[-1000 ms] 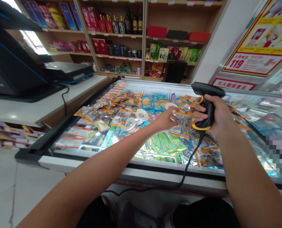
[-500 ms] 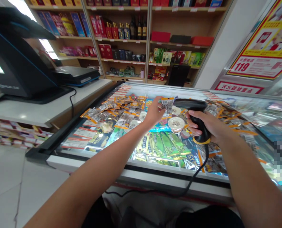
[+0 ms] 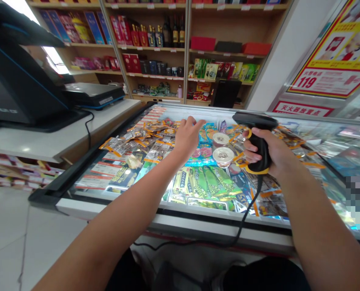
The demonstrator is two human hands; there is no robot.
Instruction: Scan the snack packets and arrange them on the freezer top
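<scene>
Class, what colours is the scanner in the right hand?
The scanner is black with yellow trim, shown best in the head view.

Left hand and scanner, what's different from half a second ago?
The left hand has moved left, toward the left pile; the packet it held up no longer shows in it. The scanner has shifted slightly right. The right hand still grips it; the cups stayed put.

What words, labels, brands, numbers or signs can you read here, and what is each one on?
"119": wall poster
"灭火器放置点": red-bordered sign
Too small or blurred to read: poster's smaller print, black machine's lettering, orange-edged packets, green packets.
</scene>
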